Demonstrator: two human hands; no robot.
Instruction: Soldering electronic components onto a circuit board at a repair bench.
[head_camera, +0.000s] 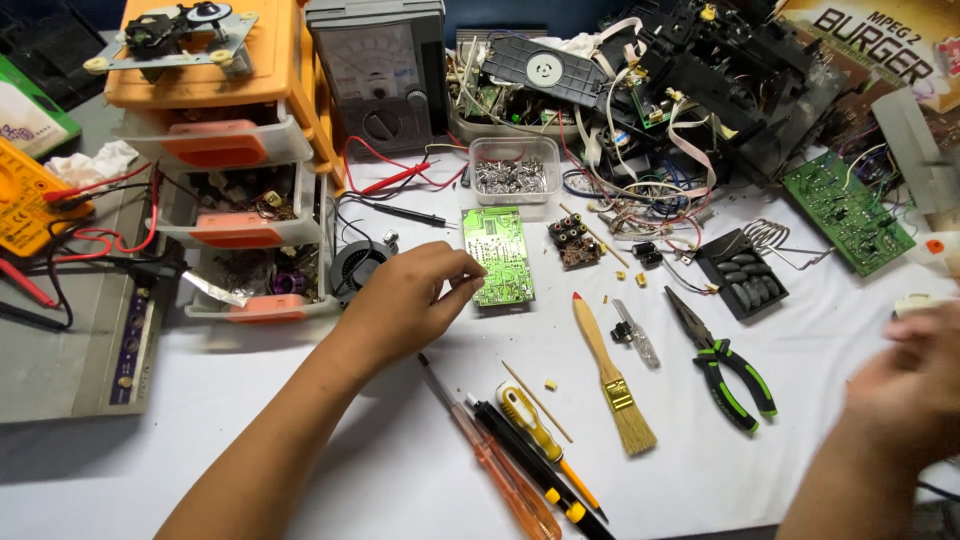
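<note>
Left hand (415, 300): I see it reached forward, fingertips pinching the green circuit board (499, 255).
Right hand (915, 385): blurred, grip unclear.

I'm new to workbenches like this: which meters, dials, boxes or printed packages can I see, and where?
Analogue meter: back centre-left, grey box, pale dial, round knob.
Yellow multimeter: far left edge, red leads.
Printed carton: top right, brown and cream.
Green package: top left edge, green and white.

Circuit board (498, 255) left of brush (612, 372), pliers (726, 364) right, screwdrivers (520, 455) seemingly nearest.
</note>
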